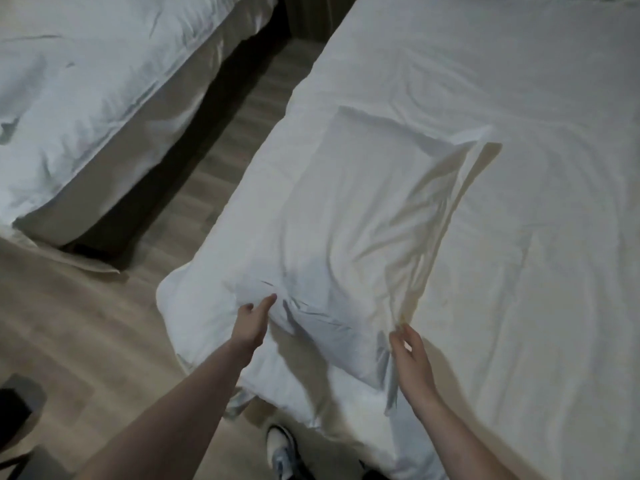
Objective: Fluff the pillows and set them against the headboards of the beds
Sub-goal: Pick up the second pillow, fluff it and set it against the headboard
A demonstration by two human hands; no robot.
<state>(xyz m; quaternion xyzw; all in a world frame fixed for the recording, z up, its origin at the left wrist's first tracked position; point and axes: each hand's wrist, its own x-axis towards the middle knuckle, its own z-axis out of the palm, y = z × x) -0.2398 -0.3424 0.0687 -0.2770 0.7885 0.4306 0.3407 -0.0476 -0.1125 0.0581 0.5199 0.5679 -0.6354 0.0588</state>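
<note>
A white pillow point(349, 209) lies flat on the right bed point(540, 237), near that bed's left edge, with its long side running away from me. My left hand point(252, 322) is at the pillow's near left corner, thumb on top and fingers curled into the fabric, where the creases gather. My right hand point(410, 355) pinches the near right corner of the pillowcase, and a taut fold runs from my fingertips up along the pillow's right side. No headboard is in view.
A second bed point(79, 98) with white bedding stands at the upper left, across a strip of wooden floor point(214, 161). A dark object point(20, 403) sits at the lower left. My shoe point(282, 448) is on the floor beside the right bed's corner.
</note>
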